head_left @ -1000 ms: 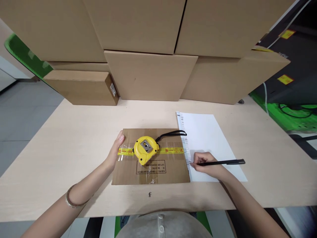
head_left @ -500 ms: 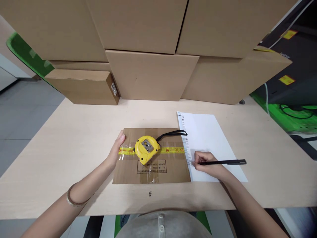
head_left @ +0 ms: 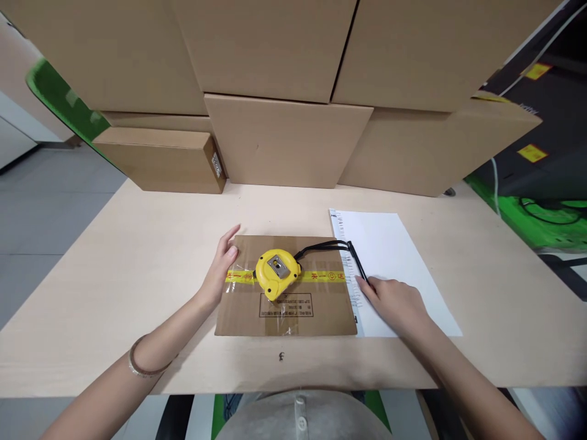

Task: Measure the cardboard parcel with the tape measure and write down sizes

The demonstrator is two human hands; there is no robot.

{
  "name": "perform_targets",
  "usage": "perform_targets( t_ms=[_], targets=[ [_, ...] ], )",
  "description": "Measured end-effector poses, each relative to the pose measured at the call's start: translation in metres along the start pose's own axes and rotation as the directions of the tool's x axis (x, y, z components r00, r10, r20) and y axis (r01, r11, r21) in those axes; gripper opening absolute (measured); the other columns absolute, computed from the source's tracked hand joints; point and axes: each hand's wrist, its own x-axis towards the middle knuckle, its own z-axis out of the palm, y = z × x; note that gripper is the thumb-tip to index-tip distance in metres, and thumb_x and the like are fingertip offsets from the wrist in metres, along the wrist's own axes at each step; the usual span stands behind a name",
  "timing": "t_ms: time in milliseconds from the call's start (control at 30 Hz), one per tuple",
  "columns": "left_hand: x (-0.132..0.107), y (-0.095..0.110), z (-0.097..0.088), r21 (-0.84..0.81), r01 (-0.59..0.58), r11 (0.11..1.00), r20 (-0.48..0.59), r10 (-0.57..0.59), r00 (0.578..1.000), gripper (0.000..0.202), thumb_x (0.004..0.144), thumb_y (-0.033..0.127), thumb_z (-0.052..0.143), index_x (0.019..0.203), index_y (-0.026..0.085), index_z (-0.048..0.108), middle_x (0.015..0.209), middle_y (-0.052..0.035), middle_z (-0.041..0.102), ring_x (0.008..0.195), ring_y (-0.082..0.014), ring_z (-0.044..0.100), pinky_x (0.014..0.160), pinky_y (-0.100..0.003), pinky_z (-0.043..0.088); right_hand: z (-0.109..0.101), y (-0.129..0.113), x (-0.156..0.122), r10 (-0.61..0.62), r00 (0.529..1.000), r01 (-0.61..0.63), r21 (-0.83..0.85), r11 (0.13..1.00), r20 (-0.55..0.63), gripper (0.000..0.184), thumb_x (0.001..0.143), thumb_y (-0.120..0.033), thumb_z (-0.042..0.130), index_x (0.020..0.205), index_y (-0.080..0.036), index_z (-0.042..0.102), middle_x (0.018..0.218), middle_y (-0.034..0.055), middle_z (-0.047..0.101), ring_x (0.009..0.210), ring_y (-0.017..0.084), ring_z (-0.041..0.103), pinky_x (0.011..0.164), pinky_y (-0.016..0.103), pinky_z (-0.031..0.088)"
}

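Note:
A flat cardboard box (head_left: 321, 305) with a yellow tape strip lies on the table in front of me. A yellow tape measure (head_left: 277, 272) sits on its middle, its black strap trailing right. My left hand (head_left: 222, 269) rests against the box's left edge, fingers stretched out. My right hand (head_left: 394, 300) lies on the white paper sheet (head_left: 394, 256) at the box's right edge. Its fingers are closed on a black pen (head_left: 358, 264), which points away from me along the edge of the box.
Large cardboard boxes (head_left: 284, 140) are stacked along the back of the light wooden table (head_left: 137, 256). A smaller box (head_left: 160, 160) with a label lies at the back left. A green and black surface (head_left: 541, 208) is at the right.
My right hand has turned the pen from pointing right across the paper to pointing away along the box's edge. My left hand's fingers have lifted and stretched out slightly.

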Motion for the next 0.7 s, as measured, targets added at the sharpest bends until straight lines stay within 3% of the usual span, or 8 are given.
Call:
perform_targets(
  t_ms=[100,200,267,367,433,500,600,700],
  targets=[
    [-0.001,0.004,-0.004,0.172,-0.170,0.970,0.059,0.162,0.985,0.065,0.093,0.057,0.071,0.152,0.036,0.053,0.147,-0.0079,0.065,0.142,-0.0298,0.055,0.122,-0.046,0.038,-0.014,-0.007,0.002,0.027,0.999,-0.030,-0.065,0.997,-0.046,0.053,0.105,-0.054,0.038,0.070,-0.022,0.063,0.070,0.0150,0.073,0.074,0.037,0.073,0.065,0.041,0.044],
    [-0.001,0.010,-0.007,0.291,-0.325,0.900,0.197,0.276,0.941,0.042,0.099,0.056,0.062,0.134,0.033,0.069,0.149,-0.0078,0.063,0.146,-0.0294,0.052,0.126,-0.051,0.034,-0.036,-0.021,0.006,-0.030,0.962,0.027,-0.013,1.000,-0.271,0.053,0.107,-0.054,0.031,0.089,-0.020,0.068,0.082,0.0143,0.075,0.079,0.034,0.072,0.069,0.043,0.048],
    [0.001,0.012,-0.010,0.340,-0.373,0.863,0.284,0.284,0.916,0.036,0.103,0.055,0.055,0.116,0.030,0.078,0.149,-0.0080,0.063,0.147,-0.0300,0.050,0.127,-0.053,0.032,-0.050,-0.039,0.008,-0.248,0.871,0.315,0.093,0.945,-0.424,0.055,0.107,-0.058,0.031,0.107,-0.018,0.069,0.100,0.0157,0.075,0.092,0.032,0.073,0.078,0.044,0.053],
    [0.005,0.010,-0.015,0.358,-0.391,0.848,0.346,0.269,0.899,0.043,0.105,0.057,0.048,0.108,0.029,0.079,0.150,-0.0077,0.061,0.147,-0.0313,0.049,0.128,-0.056,0.031,-0.062,-0.079,0.014,-0.628,0.648,0.741,0.165,0.651,-0.431,0.068,0.104,-0.070,0.038,0.138,-0.015,0.060,0.136,0.0214,0.066,0.129,0.034,0.063,0.105,0.052,0.051],
    [0.007,0.006,-0.018,0.341,-0.391,0.855,0.361,0.265,0.894,0.050,0.107,0.060,0.040,0.112,0.029,0.079,0.153,-0.0068,0.059,0.148,-0.0314,0.048,0.129,-0.057,0.029,-0.066,-0.104,0.018,-0.769,0.556,0.831,0.185,0.525,-0.315,0.070,0.100,-0.071,0.048,0.145,-0.018,0.056,0.156,0.0214,0.054,0.149,0.036,0.046,0.119,0.059,0.039],
    [0.009,0.002,-0.022,0.310,-0.378,0.873,0.371,0.255,0.893,0.059,0.108,0.062,0.030,0.115,0.029,0.078,0.156,-0.0057,0.057,0.150,-0.0309,0.046,0.130,-0.056,0.027,-0.067,-0.122,0.022,-0.836,0.504,0.858,0.236,0.456,-0.218,0.063,0.094,-0.069,0.063,0.136,-0.023,0.062,0.161,0.0176,0.050,0.155,0.037,0.036,0.124,0.063,0.031],
    [0.012,-0.003,-0.026,0.275,-0.361,0.891,0.372,0.247,0.895,0.068,0.108,0.064,0.021,0.115,0.028,0.078,0.154,-0.0047,0.059,0.151,-0.0299,0.045,0.131,-0.054,0.024,-0.070,-0.134,0.021,-0.856,0.491,0.821,0.414,0.392,-0.163,0.062,0.080,-0.065,0.083,0.122,-0.025,0.061,0.141,0.0140,0.067,0.135,0.035,0.060,0.110,0.056,0.049],
    [0.014,-0.006,-0.025,0.220,-0.331,0.918,0.365,0.237,0.900,0.072,0.105,0.070,0.024,0.110,0.026,0.080,0.151,-0.0057,0.062,0.149,-0.0314,0.046,0.131,-0.051,0.024,-0.073,-0.144,0.015,-0.826,0.519,0.788,0.498,0.363,-0.219,0.059,0.084,-0.054,0.082,0.124,-0.024,0.050,0.120,0.0104,0.074,0.098,0.026,0.075,0.079,0.039,0.059]
  ],
)
